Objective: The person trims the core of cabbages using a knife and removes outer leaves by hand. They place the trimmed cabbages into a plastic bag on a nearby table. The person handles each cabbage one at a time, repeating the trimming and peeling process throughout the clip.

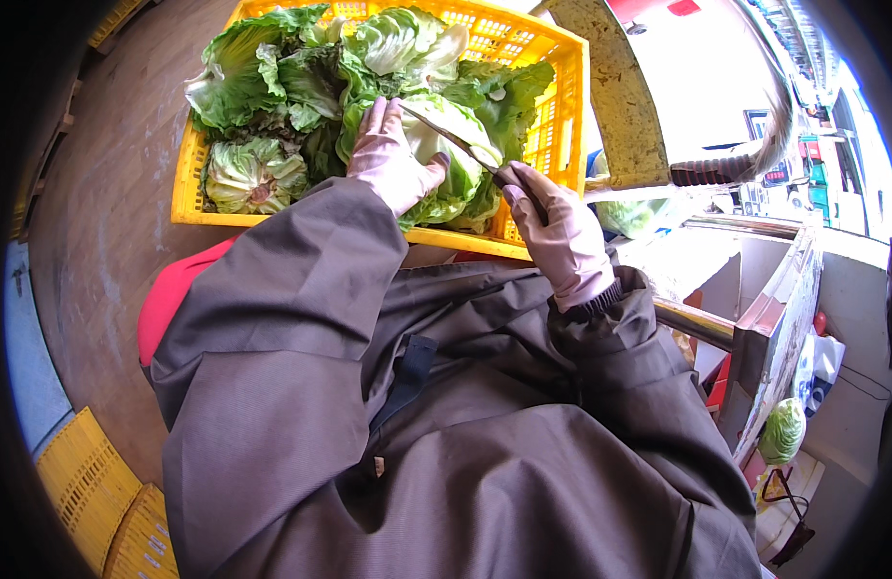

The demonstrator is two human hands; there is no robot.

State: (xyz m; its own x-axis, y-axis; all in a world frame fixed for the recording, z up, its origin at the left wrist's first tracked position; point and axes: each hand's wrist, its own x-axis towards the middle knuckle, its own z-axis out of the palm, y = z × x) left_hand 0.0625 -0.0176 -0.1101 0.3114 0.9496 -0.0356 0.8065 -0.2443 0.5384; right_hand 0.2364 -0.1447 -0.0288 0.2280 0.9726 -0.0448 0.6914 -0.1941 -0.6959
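Note:
Both my hands wear pale pinkish gloves over a yellow plastic crate (460, 244) filled with lettuce. My left hand (395, 159) grips the left side of a pale green lettuce head (449, 174), its thumb spread toward the front. In my right hand (562, 224) is a knife (449, 136) with a dark handle. Its blade slants up and left across the head, and the tip comes close to my left fingertips. Loose leafy greens (236, 79) and a browned lettuce head (254, 177) lie to the left. Another light green head (402, 43) sits behind.
A worn yellow panel (623, 94) stands just right of the crate, near a wrapped green vegetable (630, 216). Metal framing (696, 323) runs along my right side. A cabbage (783, 432) lies lower right. More yellow crates (87, 478) are at lower left on the brown floor (127, 304).

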